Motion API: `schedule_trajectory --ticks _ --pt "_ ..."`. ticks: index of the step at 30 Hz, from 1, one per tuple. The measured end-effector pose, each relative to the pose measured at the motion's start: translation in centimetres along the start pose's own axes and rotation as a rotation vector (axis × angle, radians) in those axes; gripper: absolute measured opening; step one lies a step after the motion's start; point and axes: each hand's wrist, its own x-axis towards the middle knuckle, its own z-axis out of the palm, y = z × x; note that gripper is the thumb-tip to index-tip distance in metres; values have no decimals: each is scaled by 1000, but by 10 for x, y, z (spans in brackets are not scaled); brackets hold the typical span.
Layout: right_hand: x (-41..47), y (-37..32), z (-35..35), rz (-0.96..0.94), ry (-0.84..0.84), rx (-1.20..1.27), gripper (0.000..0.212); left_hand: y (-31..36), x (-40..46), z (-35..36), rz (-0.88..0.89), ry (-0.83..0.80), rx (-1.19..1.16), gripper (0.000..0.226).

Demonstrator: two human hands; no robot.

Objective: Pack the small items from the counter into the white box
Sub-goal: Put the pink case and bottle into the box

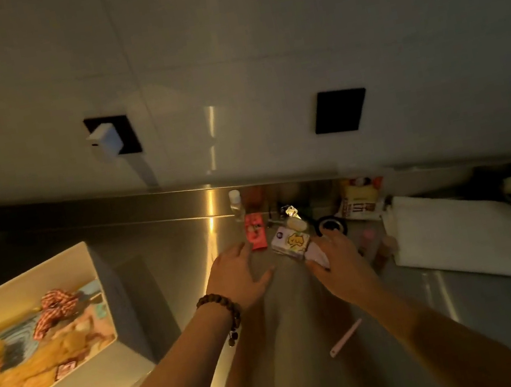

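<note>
White box sits well left of the item cluster on the steel table, open top, already holding a checked red scrunchie, orange fabric and other soft bits.

Head view: small items are bunched at the table's back edge, right of the box. Right hand grips a small printed packet with a yellow cartoon on it, thumb underneath and fingers curled over the far side; packet looks tilted, whether it has left the surface cannot be told. Left hand is spread, fingers fairly straight, holds nothing, fingertips just beside a red flat packet. Behind that: a small clear bottle. Behind the printed packet: a gold-wrapped thing, a dark round tin, a snack bag. Pink stick lies alone nearer the person. White pouch to the far right.

Step in hand, by my read: lifting the printed packet for the carry left to the box. To do it well: firm the pinch before lifting, clear the bottle and tin so nothing tips, let the left hand take the red packet for the same trip, drop both onto the soft pile inside, not on the rim.
</note>
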Motion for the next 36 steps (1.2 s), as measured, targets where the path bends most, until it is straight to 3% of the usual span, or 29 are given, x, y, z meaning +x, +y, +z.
schedule_trajectory --ticks 6,9,14,21,28,32,36 --pt "41 12 21 -31 -41 12 70 10 55 34 -46 -43 -46 77" --pt "53 15 37 -72 -57 -100 76 7 80 48 -62 -82 -27 79" --pt "52 22 57 -121 -19 -262 70 -5 97 69 -69 -146 9 72" --pt "34 31 54 -194 -13 -34 67 -17 62 67 84 -35 -35 55" --pt "12 37 61 11 15 -22 77 -12 23 76 65 123 -63 41" --pt "10 37 62 24 50 22 72 -3 29 74 -28 162 -251 45" --pt "14 36 51 45 149 86 68 9 44 63 66 215 -370 56"
